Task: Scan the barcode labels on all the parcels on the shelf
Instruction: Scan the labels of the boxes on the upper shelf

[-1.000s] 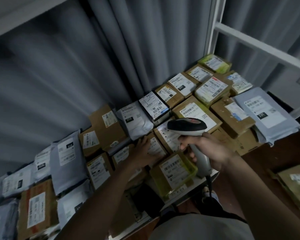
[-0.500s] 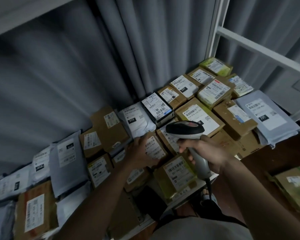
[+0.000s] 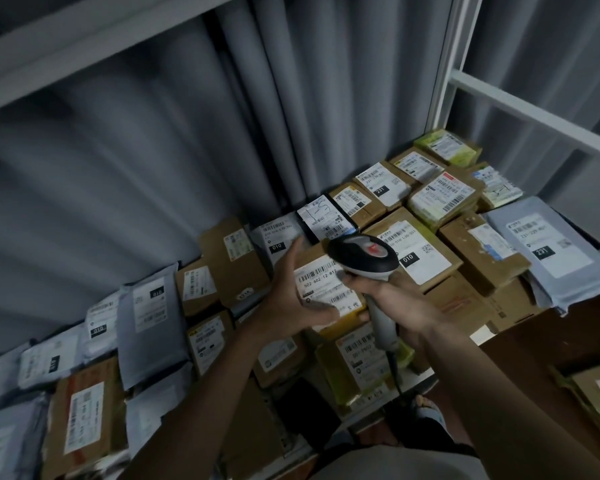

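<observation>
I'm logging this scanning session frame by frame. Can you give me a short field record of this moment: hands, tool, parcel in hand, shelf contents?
left hand: holds a brown box lifted and tilted, label facing up
right hand: grips the scanner handle
scanner: head over the held box's label
held box: white barcode label visible
shelf: many cardboard boxes and grey mailer bags, labels mostly face up

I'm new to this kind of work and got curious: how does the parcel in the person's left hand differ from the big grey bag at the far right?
The held parcel is a brown cardboard box; the grey bag is a soft plastic mailer. The left hand grips the box, lifted and tilted toward the scanner, while the bag lies on other parcels, untouched. Both carry white barcode labels.
</observation>
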